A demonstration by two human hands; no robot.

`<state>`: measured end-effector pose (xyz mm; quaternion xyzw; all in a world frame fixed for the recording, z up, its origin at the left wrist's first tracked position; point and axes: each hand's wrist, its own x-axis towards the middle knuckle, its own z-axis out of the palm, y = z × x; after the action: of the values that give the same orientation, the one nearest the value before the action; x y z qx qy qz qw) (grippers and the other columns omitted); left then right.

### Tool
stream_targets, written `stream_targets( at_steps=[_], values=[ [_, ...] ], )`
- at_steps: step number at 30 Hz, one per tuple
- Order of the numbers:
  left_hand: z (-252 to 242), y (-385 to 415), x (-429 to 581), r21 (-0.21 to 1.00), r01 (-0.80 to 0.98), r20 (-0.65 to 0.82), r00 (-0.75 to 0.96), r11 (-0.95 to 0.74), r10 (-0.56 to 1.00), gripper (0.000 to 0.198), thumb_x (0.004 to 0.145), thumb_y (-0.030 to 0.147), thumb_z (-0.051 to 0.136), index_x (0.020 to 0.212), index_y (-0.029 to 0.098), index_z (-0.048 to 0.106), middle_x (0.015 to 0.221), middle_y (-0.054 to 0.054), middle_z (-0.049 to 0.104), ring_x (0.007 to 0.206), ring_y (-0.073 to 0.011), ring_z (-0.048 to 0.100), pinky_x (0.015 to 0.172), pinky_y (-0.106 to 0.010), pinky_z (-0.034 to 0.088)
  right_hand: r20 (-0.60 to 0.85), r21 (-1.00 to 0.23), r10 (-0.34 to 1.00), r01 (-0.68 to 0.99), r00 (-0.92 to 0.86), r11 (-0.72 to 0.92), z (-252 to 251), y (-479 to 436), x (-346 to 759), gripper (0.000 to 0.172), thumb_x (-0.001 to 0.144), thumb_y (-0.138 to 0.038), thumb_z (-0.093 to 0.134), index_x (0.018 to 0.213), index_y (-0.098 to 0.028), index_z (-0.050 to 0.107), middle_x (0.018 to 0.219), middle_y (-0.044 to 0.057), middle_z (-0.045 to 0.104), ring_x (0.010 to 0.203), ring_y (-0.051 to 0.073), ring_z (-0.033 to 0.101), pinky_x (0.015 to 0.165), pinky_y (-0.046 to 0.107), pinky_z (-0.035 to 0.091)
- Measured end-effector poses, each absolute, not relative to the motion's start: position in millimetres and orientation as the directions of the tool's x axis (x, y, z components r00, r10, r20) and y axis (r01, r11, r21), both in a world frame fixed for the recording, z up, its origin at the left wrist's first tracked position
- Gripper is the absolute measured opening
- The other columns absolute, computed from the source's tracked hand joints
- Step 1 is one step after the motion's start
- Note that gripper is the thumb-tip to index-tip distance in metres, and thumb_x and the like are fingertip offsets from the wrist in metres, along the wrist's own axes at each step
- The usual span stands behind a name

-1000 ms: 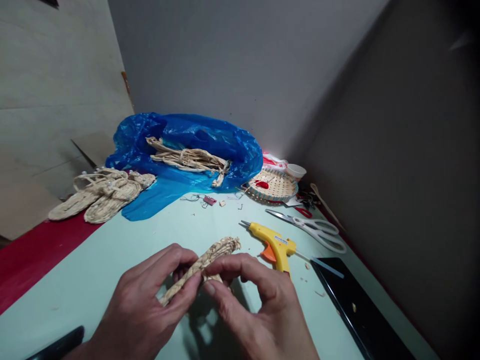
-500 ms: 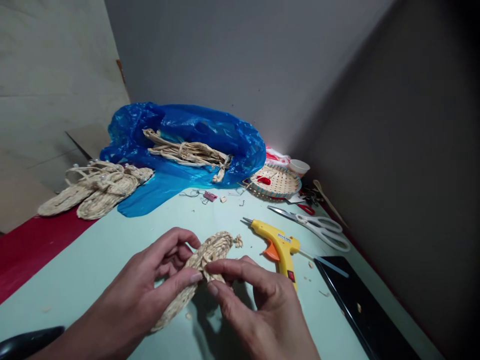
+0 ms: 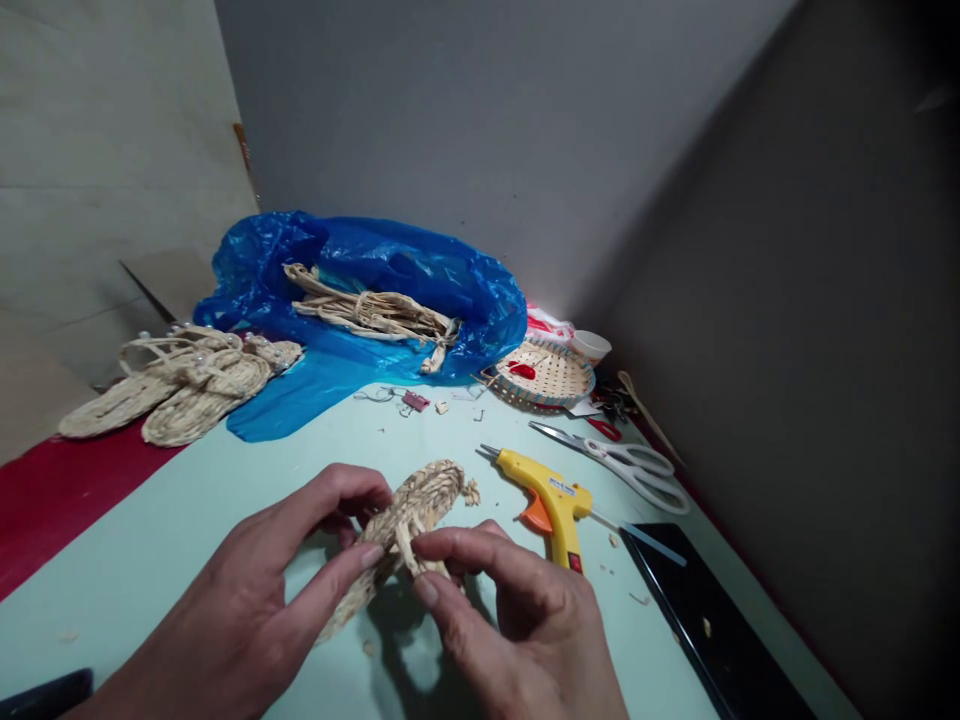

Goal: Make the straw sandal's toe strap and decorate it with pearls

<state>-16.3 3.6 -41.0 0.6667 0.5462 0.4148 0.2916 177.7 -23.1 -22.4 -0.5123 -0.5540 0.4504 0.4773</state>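
A braided straw sandal sole [image 3: 435,489] is held tilted above the pale green tabletop. My left hand [image 3: 289,585] grips its left edge, thumb on top and fingers behind. My right hand [image 3: 517,610] pinches a short straw strip [image 3: 406,545] at the sole's right side, between thumb and forefinger. The strip's lower end is hidden by my right fingers. Beside the sole's far tip is a small frayed tuft of straw [image 3: 471,492]. A yellow glue gun [image 3: 551,495] with an orange trigger and a clear glue stick lies right of my hands.
A blue plastic bag [image 3: 360,240] at the back holds a straw bundle [image 3: 375,312]. Woven sandals with beads [image 3: 206,395] lie at left. White-handled scissors [image 3: 622,465], a woven basket [image 3: 555,375], a white cup [image 3: 591,346] and a black flat device [image 3: 712,620] are at right.
My right fingers have drawn the straw strip up, so it stands out more from the sole. The sole has tilted further. The whole view has shifted slightly.
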Motion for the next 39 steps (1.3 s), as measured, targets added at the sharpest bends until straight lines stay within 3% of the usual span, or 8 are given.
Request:
stream_targets(
  at_steps=[7, 12, 17, 23, 27, 30, 35, 39],
  values=[
    [-36, -5, -7, 0.766, 0.565, 0.406, -0.055, -0.307, 0.912, 0.012, 0.085, 0.043, 0.073, 0.075, 0.037, 0.075, 0.079, 0.003, 0.076, 0.074, -0.0216, 0.07, 0.068, -0.024, 0.053, 0.038, -0.987, 0.999, 0.155, 0.008, 0.037, -29, -22, 174, 0.013, 0.081, -0.032, 0.076, 0.09, -0.03, 0.085, 0.083, 0.004, 0.079, 0.078, 0.024, 0.071, 0.067, 0.032, 0.057],
    [-33, -15, 7, 0.963, 0.253, -0.045, -0.18, 0.091, 0.983, 0.015, 0.065, 0.052, 0.081, 0.064, 0.037, 0.083, 0.074, 0.001, 0.083, 0.066, -0.0225, 0.071, 0.058, -0.024, 0.056, 0.242, -0.923, 0.97, 0.305, -0.012, 0.234, -42, -25, 174, 0.013, 0.086, -0.029, 0.075, 0.096, -0.032, 0.082, 0.078, 0.0, 0.078, 0.073, 0.021, 0.07, 0.076, 0.034, 0.058],
    [-23, -8, 6, 0.909, 0.03, -0.414, -0.031, 0.415, 0.91, 0.021, 0.056, 0.044, 0.089, 0.059, 0.027, 0.078, 0.057, 0.002, 0.074, 0.04, -0.0072, 0.041, 0.04, -0.017, 0.033, 0.441, -0.782, 0.876, 0.397, -0.194, 0.481, -43, -27, 177, 0.02, 0.094, -0.021, 0.069, 0.111, -0.029, 0.075, 0.085, -0.001, 0.08, 0.074, 0.018, 0.069, 0.082, 0.033, 0.055],
    [-38, -3, -12, 0.918, 0.385, -0.085, -0.035, 0.092, 0.996, 0.022, 0.073, 0.056, 0.075, 0.075, 0.036, 0.082, 0.083, 0.0, 0.08, 0.079, -0.0252, 0.073, 0.066, -0.026, 0.057, 0.356, -0.815, 0.923, 0.434, -0.148, 0.384, -36, -26, 181, 0.024, 0.094, -0.023, 0.066, 0.116, -0.032, 0.061, 0.095, -0.003, 0.079, 0.084, 0.02, 0.075, 0.087, 0.033, 0.054],
    [-57, 6, -26, 0.693, 0.698, 0.106, 0.148, -0.18, 0.983, 0.03, 0.087, 0.058, 0.067, 0.108, 0.039, 0.076, 0.116, -0.003, 0.074, 0.112, -0.0318, 0.068, 0.094, -0.037, 0.052, 0.336, -0.793, 0.928, 0.484, -0.161, 0.371, -25, -21, 191, 0.025, 0.097, -0.029, 0.062, 0.121, -0.033, 0.055, 0.089, -0.005, 0.078, 0.08, 0.02, 0.075, 0.082, 0.033, 0.054],
    [-60, 12, -28, 0.6, 0.765, 0.052, 0.257, -0.236, 0.965, 0.029, 0.094, 0.054, 0.056, 0.108, 0.034, 0.072, 0.112, -0.006, 0.07, 0.11, -0.0338, 0.066, 0.095, -0.045, 0.05, 0.321, -0.73, 0.919, 0.558, -0.229, 0.394, -14, -17, 200, 0.025, 0.101, -0.03, 0.058, 0.125, -0.031, 0.052, 0.095, -0.004, 0.08, 0.088, 0.02, 0.076, 0.084, 0.031, 0.055],
    [-55, 15, -24, 0.651, 0.736, -0.048, 0.282, -0.185, 0.958, 0.019, 0.092, 0.047, 0.056, 0.094, 0.03, 0.065, 0.101, -0.003, 0.067, 0.097, -0.0289, 0.065, 0.083, -0.039, 0.051, 0.358, -0.656, 0.91, 0.638, -0.206, 0.403, -2, -6, 214, 0.017, 0.104, -0.027, 0.054, 0.12, -0.027, 0.057, 0.095, -0.002, 0.08, 0.088, 0.019, 0.076, 0.083, 0.031, 0.055],
    [-55, 6, -15, 0.689, 0.701, -0.009, 0.262, -0.184, 0.965, 0.012, 0.089, 0.04, 0.054, 0.092, 0.029, 0.059, 0.095, -0.001, 0.067, 0.089, -0.0262, 0.064, 0.078, -0.034, 0.049, 0.441, -0.314, 0.883, 0.894, -0.162, 0.32, -1, 11, 235, 0.015, 0.1, -0.024, 0.052, 0.112, -0.021, 0.06, 0.098, 0.007, 0.076, 0.088, 0.028, 0.072, 0.078, 0.04, 0.054]
  ],
)
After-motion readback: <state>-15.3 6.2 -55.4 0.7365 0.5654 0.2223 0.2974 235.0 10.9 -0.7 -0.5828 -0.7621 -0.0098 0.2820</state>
